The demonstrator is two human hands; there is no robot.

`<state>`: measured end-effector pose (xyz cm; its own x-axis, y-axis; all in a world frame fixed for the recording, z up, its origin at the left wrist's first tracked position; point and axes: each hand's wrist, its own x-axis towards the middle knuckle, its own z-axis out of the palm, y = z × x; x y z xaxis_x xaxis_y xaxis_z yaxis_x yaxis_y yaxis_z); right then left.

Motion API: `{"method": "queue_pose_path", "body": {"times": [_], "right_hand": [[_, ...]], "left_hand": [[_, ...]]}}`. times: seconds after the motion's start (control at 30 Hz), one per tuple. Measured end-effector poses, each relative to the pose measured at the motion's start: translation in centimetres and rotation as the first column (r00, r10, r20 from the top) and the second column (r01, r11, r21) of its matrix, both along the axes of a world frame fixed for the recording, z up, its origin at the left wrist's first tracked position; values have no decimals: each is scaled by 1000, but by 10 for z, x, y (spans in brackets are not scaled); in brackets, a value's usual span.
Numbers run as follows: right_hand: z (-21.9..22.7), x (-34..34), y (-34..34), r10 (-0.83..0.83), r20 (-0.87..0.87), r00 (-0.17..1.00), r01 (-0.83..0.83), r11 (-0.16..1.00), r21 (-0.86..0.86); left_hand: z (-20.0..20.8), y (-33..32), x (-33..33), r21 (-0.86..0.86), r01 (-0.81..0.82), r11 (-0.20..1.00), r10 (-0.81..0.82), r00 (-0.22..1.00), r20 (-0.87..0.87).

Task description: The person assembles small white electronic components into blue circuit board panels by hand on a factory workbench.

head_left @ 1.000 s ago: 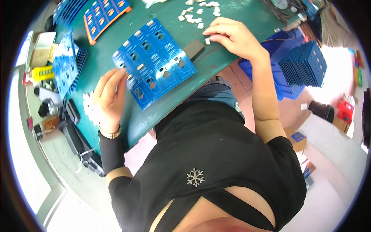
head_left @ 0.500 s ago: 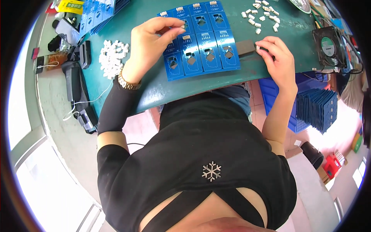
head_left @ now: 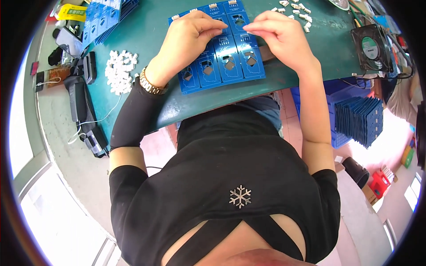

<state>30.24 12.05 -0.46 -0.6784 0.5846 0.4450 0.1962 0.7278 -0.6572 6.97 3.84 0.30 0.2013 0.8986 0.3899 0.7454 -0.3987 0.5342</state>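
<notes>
A blue circuit board panel (head_left: 230, 80), divided into several units with dark cutouts, lies on the green table before me. White connectors stand along its far edge. Over its left part is my left hand (head_left: 186, 40), thumb and fingertips pinched; whatever they hold is hidden. My right hand (head_left: 284, 42) is above the panel's right side, fingers pinched on what looks like a small white connector, mostly covered by the fingertips. Beneath that hand, a flat brown block (head_left: 266, 53) shows beside the panel. Loose white connectors (head_left: 305, 17) are scattered at the back right.
A heap of white connectors (head_left: 120, 73) is left of the panel. Further left are stacked blue boards (head_left: 104, 20) and a phone (head_left: 69, 42). A black fan (head_left: 372, 48) stands at right. Below the table edge, more boards (head_left: 359, 120) rest by a blue crate (head_left: 328, 93).
My right hand has moved left from the brown block to over the panel, with the connector at its fingertips. My left hand has shifted slightly right over the panel. The whole view has shifted slightly.
</notes>
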Motion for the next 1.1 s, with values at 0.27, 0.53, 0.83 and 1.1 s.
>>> {"method": "queue_pose_path", "body": {"times": [0.27,0.53,0.83,1.1], "right_hand": [[3,-14,8,118,210,971,-136,988,73],[-3,-15,9,114,160,981,-104,992,-71],[-7,-17,2,29,100,995,-16,991,-131],[3,-17,2,79,95,992,-81,997,18]], "left_hand": [[0,0,0,-69,-29,997,33,997,71],[-2,-1,3,-126,-49,991,55,997,47],[1,-5,0,-22,-22,1000,18,990,-141],[-3,-3,-3,27,25,999,-21,992,-124]]}}
